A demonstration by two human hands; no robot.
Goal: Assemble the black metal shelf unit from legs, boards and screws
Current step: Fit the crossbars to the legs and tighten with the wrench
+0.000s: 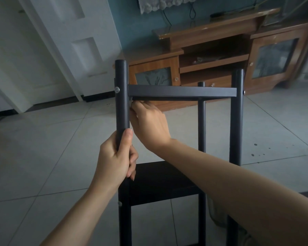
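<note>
The black metal shelf unit stands upright on the tiled floor. My left hand grips the near left leg below the top board. A silver screw head shows on that leg at the top board's height. My right hand reaches under the top board's left corner, fingertips against the inside of the leg; what they hold is hidden. A lower board sits between the legs. The near right leg and a far leg stand upright. Another screw shows at the lower board.
A wooden TV cabinet with glass doors stands against the back wall behind the shelf. A white door is at the left. Pale tiled floor surrounds the unit.
</note>
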